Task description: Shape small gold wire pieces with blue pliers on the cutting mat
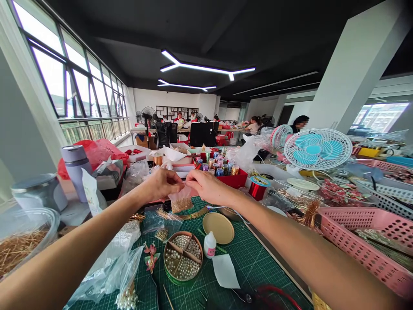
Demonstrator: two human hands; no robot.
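Observation:
My left hand (161, 184) and my right hand (206, 186) meet above the far part of the green cutting mat (254, 249). Each pinches the top of a small clear plastic bag (180, 202) with tiny gold-coloured pieces at its bottom. Closer to me stands a round divided tin (183, 258) of pearl beads. Beside it are a small white squeeze bottle (210, 245), a round gold lid (218, 227) and a white paper piece (226, 271). A pink flower ornament (150, 259) lies left of the tin.
Pliers with red handles (274, 297) lie at the near edge. On the right are a pink basket (368, 232), a blue-bladed fan (318, 149) and a red wire spool (258, 188). A lilac tumbler (76, 170) stands left. Several people sit farther back.

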